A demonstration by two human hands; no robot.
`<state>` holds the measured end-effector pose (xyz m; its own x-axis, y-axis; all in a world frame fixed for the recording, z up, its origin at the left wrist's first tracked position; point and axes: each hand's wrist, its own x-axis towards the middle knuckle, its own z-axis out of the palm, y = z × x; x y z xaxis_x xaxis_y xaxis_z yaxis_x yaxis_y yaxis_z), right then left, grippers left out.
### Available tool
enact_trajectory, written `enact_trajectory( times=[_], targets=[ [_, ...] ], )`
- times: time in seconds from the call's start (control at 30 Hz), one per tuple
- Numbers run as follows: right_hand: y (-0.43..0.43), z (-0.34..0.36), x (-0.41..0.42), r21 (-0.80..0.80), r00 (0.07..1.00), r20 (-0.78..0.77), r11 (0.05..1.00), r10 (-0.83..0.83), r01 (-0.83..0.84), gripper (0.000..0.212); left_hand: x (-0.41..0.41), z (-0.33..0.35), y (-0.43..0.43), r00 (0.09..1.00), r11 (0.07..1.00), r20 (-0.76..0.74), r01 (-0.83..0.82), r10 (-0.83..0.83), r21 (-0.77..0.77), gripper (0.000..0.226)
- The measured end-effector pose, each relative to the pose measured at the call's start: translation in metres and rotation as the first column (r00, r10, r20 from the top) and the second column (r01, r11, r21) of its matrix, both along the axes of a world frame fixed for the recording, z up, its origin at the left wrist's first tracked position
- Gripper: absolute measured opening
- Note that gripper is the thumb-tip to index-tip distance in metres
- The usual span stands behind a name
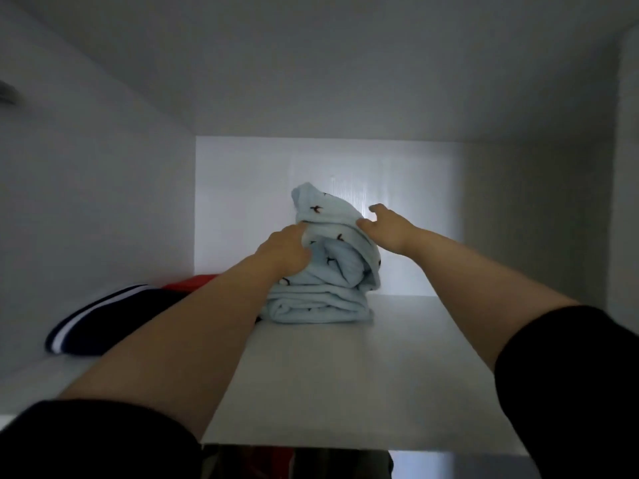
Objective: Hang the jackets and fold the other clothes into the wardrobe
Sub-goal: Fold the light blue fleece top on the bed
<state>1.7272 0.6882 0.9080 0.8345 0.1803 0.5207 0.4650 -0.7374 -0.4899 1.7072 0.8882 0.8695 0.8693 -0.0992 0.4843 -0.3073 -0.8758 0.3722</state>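
Note:
A folded light-blue garment [328, 271] with small dark bird prints sits in a heap on the white wardrobe shelf [397, 375], near the back wall. My left hand [287, 252] presses against its left side, with the fingertips tucked into the folds. My right hand [383, 224] rests on its upper right edge, thumb touching the cloth and fingers spread toward the back wall. Both forearms reach in from black sleeves.
A navy garment with white stripes [100, 319] lies at the left of the shelf, with a red one [190, 283] behind it. White side walls and a low top panel enclose the compartment. Dark clothing shows below the shelf's front edge [294, 461].

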Motion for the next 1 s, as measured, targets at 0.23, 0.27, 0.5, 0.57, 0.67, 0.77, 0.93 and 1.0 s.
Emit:
enact_trajectory(
  times=[0.23, 0.27, 0.5, 0.57, 0.67, 0.77, 0.93, 1.0],
  targets=[
    [-0.010, -0.026, 0.043, 0.274, 0.995, -0.096, 0.962, 0.037, -0.009, 0.117, 0.012, -0.024, -0.023, 0.999, 0.987, -0.021, 0.045, -0.048, -0.154, 0.069],
    [-0.011, -0.026, 0.055, 0.305, 0.994, -0.092, 0.952, 0.055, -0.024, 0.123, 0.023, -0.022, -0.024, 0.999, 0.988, -0.031, 0.026, -0.031, -0.154, 0.069],
    [-0.005, -0.036, 0.122, 0.293, 0.998, -0.069, 0.956, -0.004, 0.024, 0.131, 0.094, -0.030, -0.005, 0.939, 0.938, -0.062, -0.342, 0.339, -0.051, 0.070],
    [0.002, -0.040, 0.129, 0.209, 0.997, -0.032, 0.975, -0.065, 0.071, 0.128, 0.104, -0.037, -0.002, 0.938, 0.946, -0.138, -0.323, 0.319, -0.006, 0.078],
    [0.015, -0.044, 0.132, 0.136, 0.985, 0.094, 0.982, -0.142, 0.129, 0.100, 0.114, -0.044, 0.000, 0.932, 0.957, -0.234, -0.289, 0.276, -0.018, 0.087],
    [0.016, -0.043, 0.133, 0.116, 0.960, 0.212, 0.980, -0.183, 0.161, 0.057, 0.119, -0.050, 0.002, 0.941, 0.953, -0.160, -0.288, 0.299, 0.091, 0.092],
    [-0.011, -0.030, 0.129, 0.358, 0.944, 0.267, 0.929, -0.194, 0.090, 0.040, 0.129, -0.049, -0.015, 0.957, 0.942, 0.024, -0.287, 0.288, 0.175, 0.076],
    [-0.022, -0.020, 0.123, 0.405, 0.930, 0.302, 0.911, -0.209, 0.074, 0.037, 0.134, -0.041, -0.033, 0.959, 0.942, 0.137, -0.271, 0.247, 0.197, 0.058]
  ],
)
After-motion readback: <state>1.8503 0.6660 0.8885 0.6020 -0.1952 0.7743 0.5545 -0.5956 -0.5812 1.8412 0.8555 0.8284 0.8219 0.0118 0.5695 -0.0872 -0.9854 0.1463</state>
